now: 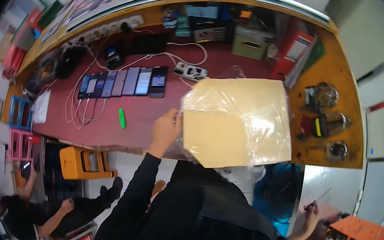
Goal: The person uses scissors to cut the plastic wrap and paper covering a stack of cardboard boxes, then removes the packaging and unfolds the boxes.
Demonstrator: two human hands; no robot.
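A plastic-wrapped tan board [214,137], wider than deep, overhangs the table's [143,126] front edge. The person's left hand [165,131] pinches its left side; the right hand [313,217], farther off, beyond the front-right corner, grips a thin tool [311,206].

phones [119,82] L of cardbd [214,134] | marker [121,118] bef. phones | box [249,48] bhd cardbd

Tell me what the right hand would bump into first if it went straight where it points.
Led by its thin tool, the right hand would probably cross the metal surface and meet the edge of the wooden desk first, though its height is hard to judge.
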